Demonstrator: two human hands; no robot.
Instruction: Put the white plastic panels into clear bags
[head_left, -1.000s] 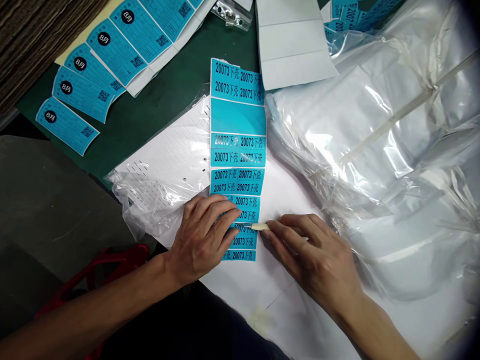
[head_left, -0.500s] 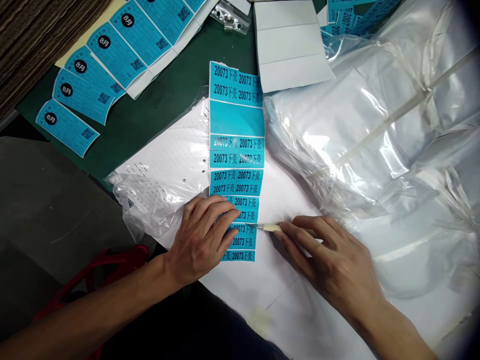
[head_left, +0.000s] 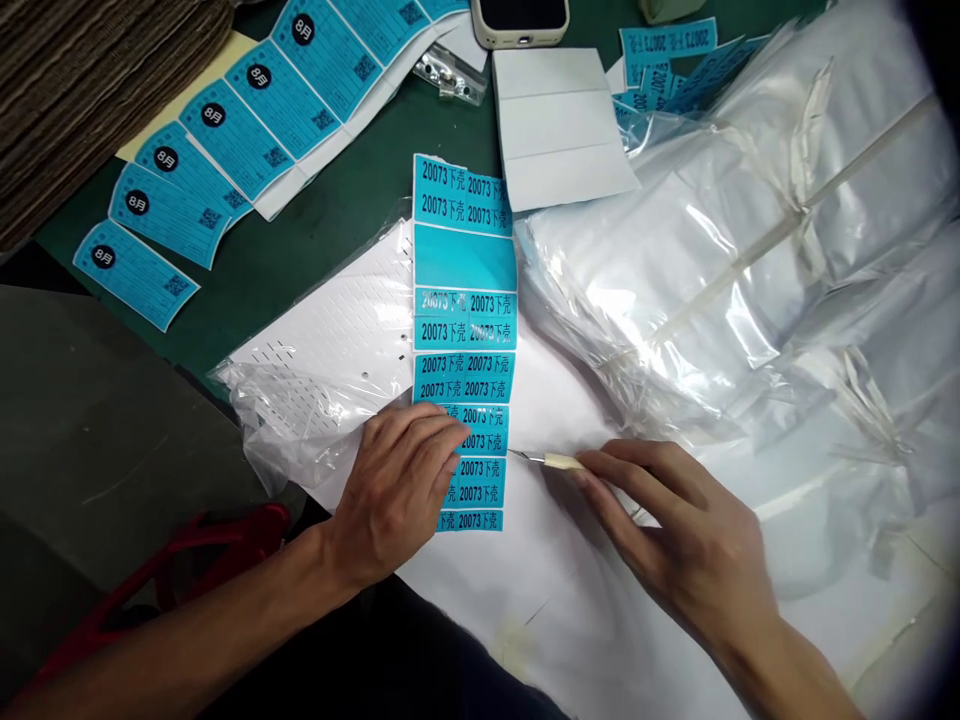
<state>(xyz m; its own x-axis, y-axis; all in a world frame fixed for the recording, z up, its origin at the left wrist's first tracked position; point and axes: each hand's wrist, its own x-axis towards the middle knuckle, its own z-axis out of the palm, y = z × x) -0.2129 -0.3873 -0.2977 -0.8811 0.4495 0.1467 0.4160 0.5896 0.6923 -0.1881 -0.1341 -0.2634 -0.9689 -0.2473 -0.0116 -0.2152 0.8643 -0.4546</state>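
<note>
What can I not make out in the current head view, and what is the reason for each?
Head view:
Blue label strip, lower left part: covered by the left hand.
Bladed tool, handle: mostly hidden by the right hand.
Phone, top: cut off by the upper edge.
Black-dot labels, fine print: too small to read.

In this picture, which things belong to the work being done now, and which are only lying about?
In use:
label strip, under the left hand
knife, held in the right hand

Apparently just lying about:
phone
plastic bags
labels at upper left
</note>
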